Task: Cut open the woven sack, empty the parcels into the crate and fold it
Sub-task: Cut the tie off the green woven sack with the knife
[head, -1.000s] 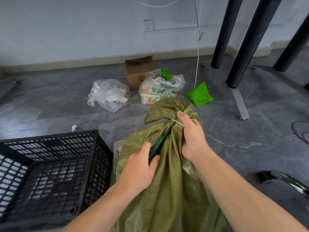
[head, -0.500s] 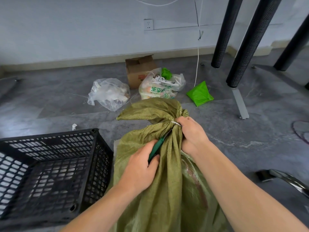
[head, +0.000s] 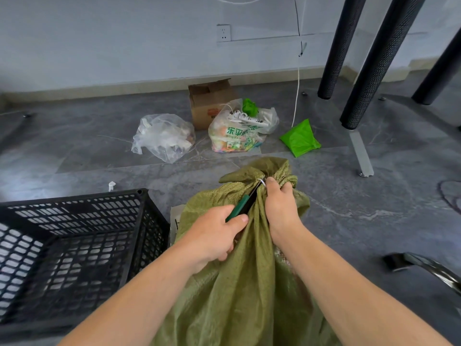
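Green cutter [head: 243, 207] in curled left grip [head: 214, 238]

Storeroom: crate [head: 74, 236], cardboard box [head: 209, 101], bags [head: 239, 131].

- The woven sack [head: 239, 290] is running off the bottom edge and hiding its contents.
- The left hand [head: 214, 237] is covering most of the green-handled cutter [head: 240, 209].
- The black crate [head: 74, 208] is being cropped at the left edge.

Olive sack [head: 249, 283], seemingly white tie [head: 261, 182]
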